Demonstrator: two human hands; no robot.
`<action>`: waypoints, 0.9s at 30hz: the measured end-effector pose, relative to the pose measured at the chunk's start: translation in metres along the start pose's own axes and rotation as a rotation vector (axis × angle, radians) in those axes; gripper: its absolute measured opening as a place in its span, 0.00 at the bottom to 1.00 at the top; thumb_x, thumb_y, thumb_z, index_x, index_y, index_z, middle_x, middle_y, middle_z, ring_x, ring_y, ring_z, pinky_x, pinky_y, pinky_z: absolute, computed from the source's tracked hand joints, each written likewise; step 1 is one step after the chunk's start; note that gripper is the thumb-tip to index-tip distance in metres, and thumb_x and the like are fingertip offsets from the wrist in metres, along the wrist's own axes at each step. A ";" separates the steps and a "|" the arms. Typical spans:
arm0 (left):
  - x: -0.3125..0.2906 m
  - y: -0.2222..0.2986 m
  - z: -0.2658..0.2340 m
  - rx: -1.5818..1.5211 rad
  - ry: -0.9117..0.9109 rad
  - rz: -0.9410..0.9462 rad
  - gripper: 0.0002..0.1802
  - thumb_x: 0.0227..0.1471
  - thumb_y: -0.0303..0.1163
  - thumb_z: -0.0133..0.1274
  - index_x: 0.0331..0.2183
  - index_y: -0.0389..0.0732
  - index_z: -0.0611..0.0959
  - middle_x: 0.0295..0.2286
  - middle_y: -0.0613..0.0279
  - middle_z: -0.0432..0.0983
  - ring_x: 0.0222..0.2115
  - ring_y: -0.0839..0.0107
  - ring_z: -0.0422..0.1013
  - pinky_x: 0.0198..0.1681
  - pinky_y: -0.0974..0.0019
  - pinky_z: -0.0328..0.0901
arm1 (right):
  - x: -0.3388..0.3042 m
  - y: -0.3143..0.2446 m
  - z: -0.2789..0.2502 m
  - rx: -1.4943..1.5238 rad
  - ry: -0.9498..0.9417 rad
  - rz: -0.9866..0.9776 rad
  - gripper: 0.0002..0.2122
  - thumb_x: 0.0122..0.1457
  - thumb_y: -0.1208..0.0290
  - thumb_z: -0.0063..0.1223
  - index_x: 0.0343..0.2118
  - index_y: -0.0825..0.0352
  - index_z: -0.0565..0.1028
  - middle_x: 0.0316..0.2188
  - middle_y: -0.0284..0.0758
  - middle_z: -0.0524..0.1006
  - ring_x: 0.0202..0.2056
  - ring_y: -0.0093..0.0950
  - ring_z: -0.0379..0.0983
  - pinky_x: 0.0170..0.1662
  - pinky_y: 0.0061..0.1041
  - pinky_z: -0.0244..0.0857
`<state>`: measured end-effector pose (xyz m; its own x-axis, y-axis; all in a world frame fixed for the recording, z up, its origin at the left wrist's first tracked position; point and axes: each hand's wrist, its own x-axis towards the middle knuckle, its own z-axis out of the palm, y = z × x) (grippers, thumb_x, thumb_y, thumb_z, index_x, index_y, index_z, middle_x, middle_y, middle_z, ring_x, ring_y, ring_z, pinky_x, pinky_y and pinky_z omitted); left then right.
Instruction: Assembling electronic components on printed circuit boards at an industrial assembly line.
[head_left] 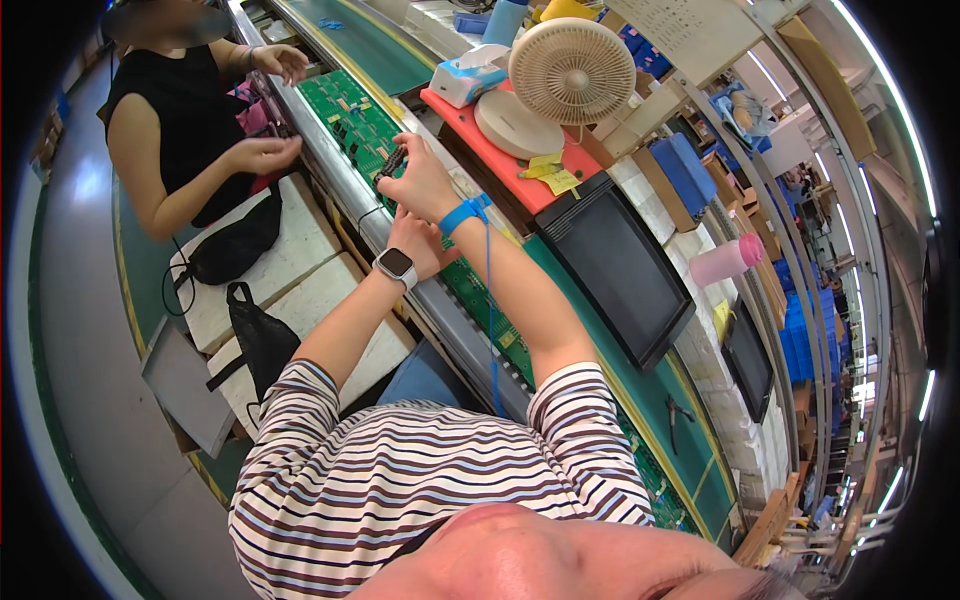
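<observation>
My right hand (424, 182), with a blue wrist strap and cord, is closed on a small dark ridged component (391, 164), pinched between thumb and fingers. It is held above a green circuit board (345, 112) on the conveyor line. My left hand (420, 243), wearing a white smartwatch (396, 264), is just below the right one, over the line's near rail. Its fingers are partly hidden, and I cannot tell whether they hold anything. More green circuit board (490, 318) shows along the line beneath my right forearm.
Another person (165, 120) stands at the left, both hands near the rail. Beyond the line are a red board (570, 160) with a fan (572, 72), a black tray (625, 270) and pliers (676, 420). A black pouch (262, 345) lies on the white surface at left.
</observation>
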<state>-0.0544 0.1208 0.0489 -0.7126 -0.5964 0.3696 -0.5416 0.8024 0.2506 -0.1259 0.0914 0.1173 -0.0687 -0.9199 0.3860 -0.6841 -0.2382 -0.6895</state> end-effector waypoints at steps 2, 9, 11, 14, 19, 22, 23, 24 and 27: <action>0.002 -0.004 0.015 0.002 -0.031 -0.015 0.30 0.41 0.55 0.44 0.42 0.45 0.73 0.40 0.58 0.70 0.48 0.61 0.57 0.55 0.51 0.41 | 0.006 -0.005 0.003 -0.023 -0.003 0.000 0.27 0.35 0.67 0.54 0.41 0.69 0.62 0.37 0.47 0.67 0.38 0.42 0.66 0.41 0.33 0.62; 0.006 -0.013 0.076 -1.121 0.223 -0.134 0.26 0.50 0.55 0.33 0.36 0.45 0.74 0.40 0.60 0.70 0.44 0.60 0.62 0.50 0.52 0.51 | 0.023 -0.020 0.035 -0.019 -0.011 -0.029 0.26 0.35 0.66 0.55 0.41 0.68 0.62 0.36 0.47 0.67 0.38 0.42 0.66 0.41 0.33 0.61; 0.002 -0.014 0.067 -1.255 0.210 -0.156 0.26 0.51 0.55 0.31 0.35 0.45 0.74 0.40 0.60 0.70 0.43 0.59 0.63 0.49 0.52 0.53 | 0.026 -0.022 0.045 -0.003 -0.023 -0.049 0.26 0.35 0.66 0.54 0.40 0.69 0.62 0.36 0.47 0.67 0.38 0.43 0.66 0.42 0.34 0.61; -0.005 -0.016 0.036 -2.914 -0.349 -0.239 0.26 0.51 0.55 0.31 0.35 0.46 0.73 0.38 0.59 0.71 0.41 0.59 0.65 0.48 0.52 0.54 | 0.029 -0.022 0.063 0.007 0.002 -0.071 0.25 0.36 0.66 0.53 0.40 0.69 0.63 0.36 0.48 0.67 0.39 0.43 0.66 0.42 0.34 0.62; -0.010 -0.039 0.089 -3.002 -0.459 -0.018 0.28 0.51 0.56 0.33 0.43 0.47 0.71 0.41 0.59 0.70 0.43 0.58 0.64 0.50 0.50 0.53 | 0.033 -0.027 0.078 -0.067 -0.142 0.066 0.24 0.35 0.68 0.52 0.40 0.68 0.64 0.37 0.49 0.67 0.39 0.43 0.66 0.42 0.34 0.62; -0.010 -0.039 0.088 -3.122 -0.558 -0.028 0.29 0.51 0.57 0.32 0.45 0.47 0.69 0.43 0.59 0.69 0.44 0.58 0.64 0.50 0.50 0.53 | 0.042 -0.016 0.088 -0.125 -0.188 0.064 0.25 0.35 0.68 0.52 0.41 0.68 0.65 0.36 0.49 0.67 0.38 0.44 0.67 0.42 0.34 0.62; -0.010 -0.039 0.087 -3.234 -0.606 -0.119 0.29 0.51 0.57 0.32 0.46 0.47 0.68 0.43 0.59 0.68 0.44 0.58 0.64 0.50 0.49 0.54 | 0.045 -0.010 0.090 -0.167 -0.232 0.049 0.25 0.36 0.68 0.52 0.42 0.68 0.65 0.36 0.49 0.67 0.38 0.44 0.67 0.42 0.34 0.62; -0.011 -0.040 0.084 -3.347 -0.639 -0.217 0.29 0.51 0.57 0.32 0.46 0.47 0.67 0.44 0.58 0.68 0.44 0.58 0.64 0.49 0.49 0.54 | 0.044 -0.007 0.092 -0.166 -0.230 0.029 0.24 0.39 0.69 0.51 0.43 0.68 0.64 0.36 0.50 0.67 0.38 0.45 0.67 0.42 0.35 0.62; -0.014 -0.039 0.073 -3.561 -0.698 -0.463 0.30 0.51 0.57 0.32 0.47 0.47 0.66 0.45 0.58 0.67 0.44 0.58 0.64 0.49 0.49 0.55 | 0.047 -0.004 0.096 -0.124 -0.199 0.020 0.23 0.40 0.72 0.49 0.44 0.68 0.64 0.37 0.51 0.66 0.39 0.45 0.66 0.42 0.36 0.62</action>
<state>-0.0561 0.0965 -0.0317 -0.9253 -0.2123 0.3142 -0.0031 -0.8243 -0.5661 -0.0567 0.0195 0.0792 0.0533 -0.9704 0.2357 -0.7687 -0.1905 -0.6106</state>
